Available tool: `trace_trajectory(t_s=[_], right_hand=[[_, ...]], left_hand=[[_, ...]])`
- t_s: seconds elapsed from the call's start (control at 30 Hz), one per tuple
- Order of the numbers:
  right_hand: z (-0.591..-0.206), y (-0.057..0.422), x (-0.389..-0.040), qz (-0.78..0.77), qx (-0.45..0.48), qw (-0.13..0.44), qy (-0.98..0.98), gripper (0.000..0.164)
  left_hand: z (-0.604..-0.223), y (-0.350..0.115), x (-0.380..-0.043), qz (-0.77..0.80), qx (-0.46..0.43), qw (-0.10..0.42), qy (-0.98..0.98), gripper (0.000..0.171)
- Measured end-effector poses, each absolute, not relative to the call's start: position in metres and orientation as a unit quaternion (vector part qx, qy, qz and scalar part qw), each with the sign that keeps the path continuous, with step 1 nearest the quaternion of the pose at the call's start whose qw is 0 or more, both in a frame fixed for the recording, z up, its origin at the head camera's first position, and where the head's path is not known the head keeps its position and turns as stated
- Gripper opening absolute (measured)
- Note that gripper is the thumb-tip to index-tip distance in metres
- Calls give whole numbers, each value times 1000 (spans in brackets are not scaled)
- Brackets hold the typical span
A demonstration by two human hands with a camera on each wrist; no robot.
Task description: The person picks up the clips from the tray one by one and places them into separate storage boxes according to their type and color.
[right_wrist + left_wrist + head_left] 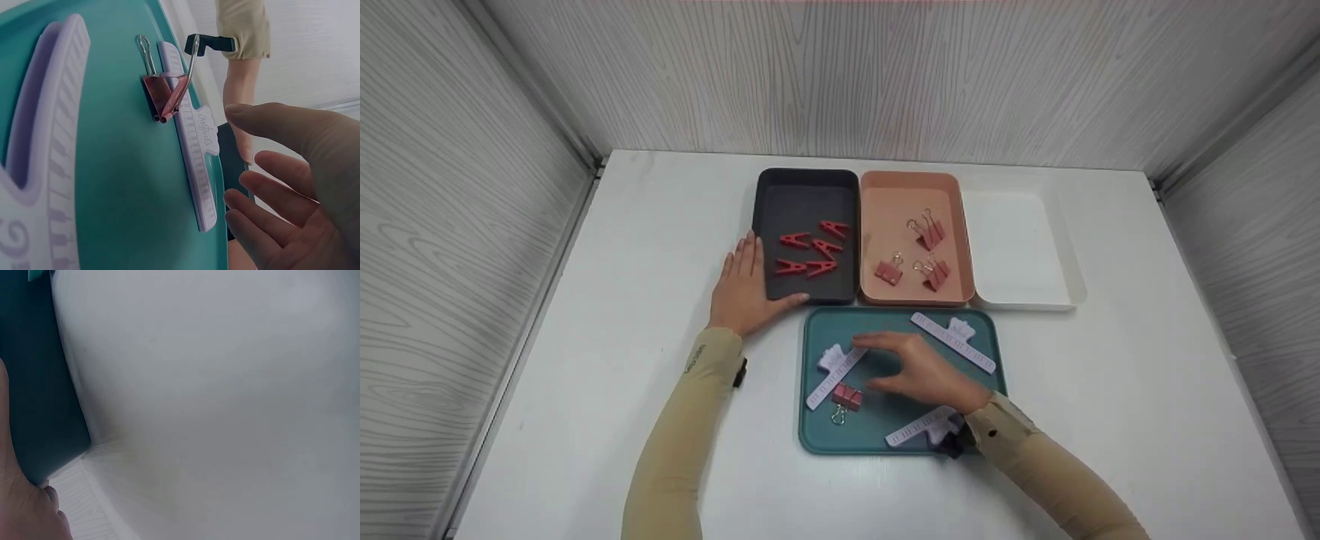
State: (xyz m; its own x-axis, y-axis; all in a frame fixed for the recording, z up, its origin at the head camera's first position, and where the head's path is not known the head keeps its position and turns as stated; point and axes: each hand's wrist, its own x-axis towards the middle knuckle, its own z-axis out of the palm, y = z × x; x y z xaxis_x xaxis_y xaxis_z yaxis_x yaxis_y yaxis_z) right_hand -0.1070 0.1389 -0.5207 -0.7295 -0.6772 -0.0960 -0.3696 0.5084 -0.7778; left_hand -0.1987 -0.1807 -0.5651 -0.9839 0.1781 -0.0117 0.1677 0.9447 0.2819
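My left hand [741,289] lies with straight fingers along the left wall of the black tray [802,195], its thumb at the near edge. Several red clothespins [823,248] lie in that tray. My right hand [926,367] hovers over the teal tray [900,442], thumb and fingers apart, holding nothing. A pink binder clip [163,98] stands below the hand on the teal tray, beside a lavender piano-key clip [194,152]. Another lavender clip [952,341] is at the tray's upper right, and a third [919,427] lies under the right wrist.
An orange tray [896,195] next to the black one contains three pink binder clips [934,273]. To its right stands a white tray [1012,247]. Walls with a wood-grain pattern [870,82] enclose the white table [1125,375] at the back and sides.
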Motion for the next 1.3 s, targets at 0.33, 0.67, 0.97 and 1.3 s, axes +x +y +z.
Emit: trace_trajectory(t_s=[0.33, 0.67, 0.97, 1.3], right_hand=[[-525, 133, -100, -378, -335, 236, 830, 65], [-528, 124, -96, -373, -353, 252, 821, 60], [-528, 124, -94, -376, -360, 279, 807, 53], [-530, 121, -93, -367, -371, 282, 805, 52]], left_hand=[[-562, -180, -198, 135, 81, 28, 987, 133], [-563, -180, -198, 139, 82, 26, 986, 134], [-562, -179, -198, 142, 82, 26, 986, 133], [-562, -180, -197, 147, 83, 20, 985, 132]])
